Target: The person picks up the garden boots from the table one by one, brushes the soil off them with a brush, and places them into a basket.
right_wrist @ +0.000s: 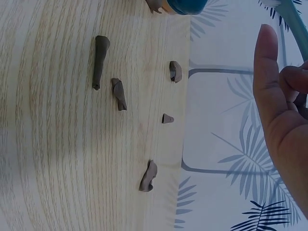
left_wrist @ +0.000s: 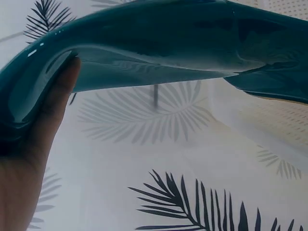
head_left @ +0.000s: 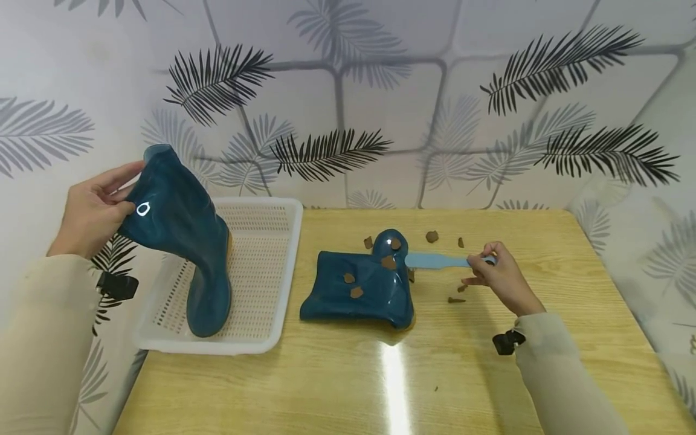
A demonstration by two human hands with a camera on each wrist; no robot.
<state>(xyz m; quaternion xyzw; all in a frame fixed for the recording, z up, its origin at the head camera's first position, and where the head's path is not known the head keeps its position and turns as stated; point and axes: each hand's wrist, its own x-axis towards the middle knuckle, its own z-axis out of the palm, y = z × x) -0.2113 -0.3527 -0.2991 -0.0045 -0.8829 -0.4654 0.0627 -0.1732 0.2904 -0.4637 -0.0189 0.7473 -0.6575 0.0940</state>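
My left hand [head_left: 93, 208] grips the top of a dark teal rubber boot [head_left: 179, 199], thumb on the outside. The boot hangs tilted, its foot down over the white basket [head_left: 296, 241]; in the left wrist view its shaft [left_wrist: 159, 33] bends across the top. On the table a second teal boot [head_left: 348, 305] lies on its side, with several brown flakes [head_left: 356, 292] on it. My right hand [head_left: 505, 281] pinches the handle end of a light blue brush [head_left: 426, 261], whose head meets that boot's foot. In the right wrist view one finger [right_wrist: 265, 62] stands out straight.
More brown flakes [head_left: 432, 236] lie scattered on the wooden table [head_left: 261, 393] around the boot, several of them curled pieces [right_wrist: 100, 62] in the right wrist view. A leaf-patterned wall [head_left: 380, 103] rises behind the table. The basket stands at the table's left edge.
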